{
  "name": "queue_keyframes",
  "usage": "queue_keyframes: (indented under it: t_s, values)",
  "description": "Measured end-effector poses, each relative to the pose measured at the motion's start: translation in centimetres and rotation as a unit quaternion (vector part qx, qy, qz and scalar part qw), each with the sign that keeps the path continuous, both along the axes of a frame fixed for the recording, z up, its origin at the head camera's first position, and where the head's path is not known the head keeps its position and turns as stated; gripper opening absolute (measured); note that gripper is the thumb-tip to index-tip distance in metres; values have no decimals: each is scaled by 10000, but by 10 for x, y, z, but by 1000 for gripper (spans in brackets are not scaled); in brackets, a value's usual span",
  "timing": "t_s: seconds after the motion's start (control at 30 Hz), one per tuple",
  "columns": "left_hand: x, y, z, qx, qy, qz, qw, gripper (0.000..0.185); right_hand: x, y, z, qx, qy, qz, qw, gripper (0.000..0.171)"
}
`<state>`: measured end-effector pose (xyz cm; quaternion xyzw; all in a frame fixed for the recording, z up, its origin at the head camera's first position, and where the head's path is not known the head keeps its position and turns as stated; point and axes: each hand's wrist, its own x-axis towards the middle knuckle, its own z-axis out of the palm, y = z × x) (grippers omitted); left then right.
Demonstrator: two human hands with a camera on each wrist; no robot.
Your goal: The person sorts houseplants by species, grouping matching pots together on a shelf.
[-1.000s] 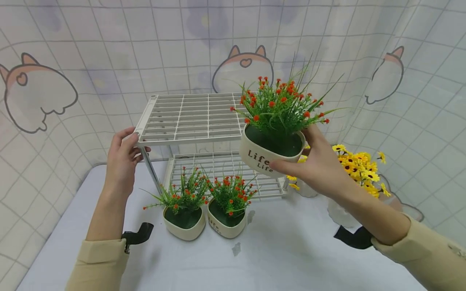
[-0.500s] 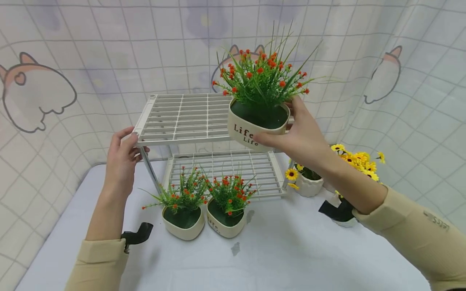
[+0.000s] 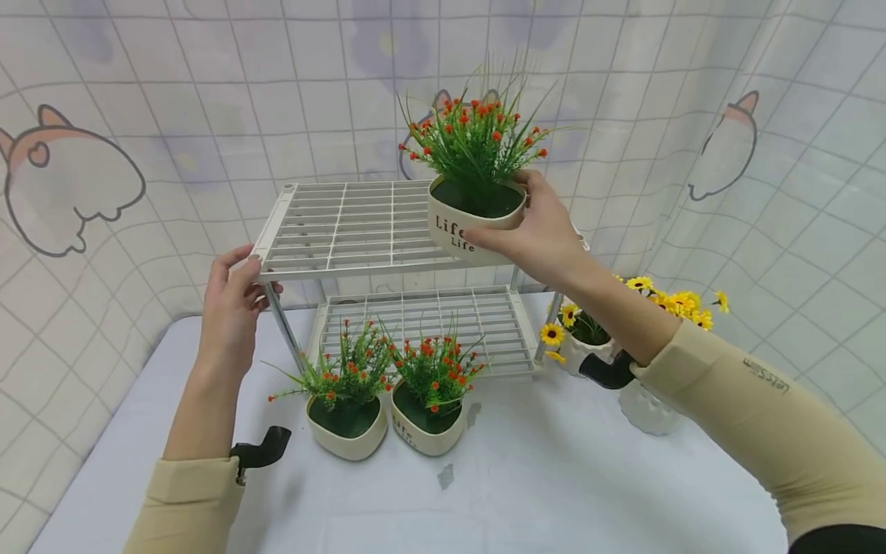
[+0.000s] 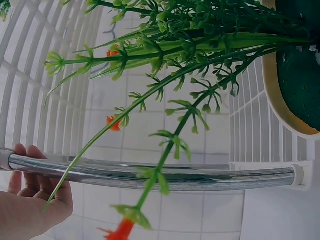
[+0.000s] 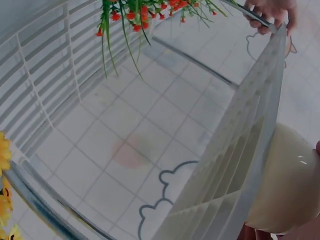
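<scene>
In R hand (image 3: 542, 231), crm pot (image 3: 460, 218) reads "Life Life."

We see pale, rippled hangings (image 3: 332, 127) patterned with a square grid behind and along both sides, printed with cartoon animals (image 3: 76, 181) and blurry purple flowers (image 3: 391, 46). Below, we have a whitish table (image 3: 554, 477) under soft light.

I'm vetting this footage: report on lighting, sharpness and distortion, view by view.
Head view: soft light, faint shadows on the tablecloth, the raised plant blurred at its tips; left wrist view: glare along the metal post, which lens distortion seems to bow; right wrist view: greyer light, small glint on the held pot.
</scene>
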<state>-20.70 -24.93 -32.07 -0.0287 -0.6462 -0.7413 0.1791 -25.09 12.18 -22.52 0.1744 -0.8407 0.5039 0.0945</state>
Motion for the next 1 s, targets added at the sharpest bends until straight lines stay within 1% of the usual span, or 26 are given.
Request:
queue_keyframes:
  t_s: [0.27, 0.4, 0.57, 0.63, 0.77, 1.0]
  values:
    - [-2, -1, 0, 68, 24, 23, 10000, 37, -15, -20, -1, 53, -155, 151, 9998, 91]
    - [-2, -2, -2, 84, -11, 19, 10000, 38, -18, -29, -3, 156, -76, 236, 9996, 90]
    - [-2, -1, -4, 36, -7, 82, 10000, 40, -17, -41, -6, 402, 164, 394, 9983, 94]
    - [-2, -1, -4, 42, 10, 92, 9999, 40, -14, -45, -8, 376, 221, 465, 9980, 92]
    - [-3, -1, -5, 98, 35, 61, 9999, 41, -9, -55, -11, 150, 167, 640, 9977, 83]
    - [-4, 2, -5, 153, 83, 21, 9998, 40, -11, -75, -13, 169, 205, 754, 9968, 80]
